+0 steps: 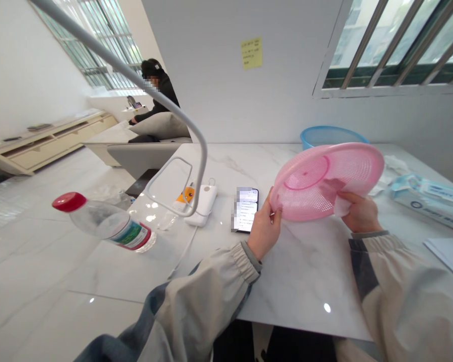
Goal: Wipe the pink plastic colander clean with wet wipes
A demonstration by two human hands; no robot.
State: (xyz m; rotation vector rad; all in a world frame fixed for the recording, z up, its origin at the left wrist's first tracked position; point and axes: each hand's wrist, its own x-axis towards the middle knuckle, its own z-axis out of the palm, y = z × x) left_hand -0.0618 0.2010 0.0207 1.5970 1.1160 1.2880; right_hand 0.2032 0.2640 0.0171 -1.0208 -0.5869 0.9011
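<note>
A pink mesh plastic basket point(309, 193) is held up, tilted, above the white marble-look table point(302, 281). My left hand point(265, 227) grips its left rim, thumb on the inner side and fingers behind. At the basket's right side, my right hand point(359, 210) is closed on a white tissue point(342, 206) pressed against the mesh; part of the tissue lies under my fingers. Behind the pink basket stands a blue plastic basket point(334, 137), its lower part hidden. A phone point(246, 208) with a lit screen lies just left of my left hand.
On the left stand a large clear bottle point(109, 226) with a red cap and a white curved lamp arm point(202, 151). A white device point(203, 203) with a cable lies nearby. To the right are a tissue pack point(430, 198), crumpled tissues point(396, 163) and paper point(449, 254). A person point(162, 90) sits beyond.
</note>
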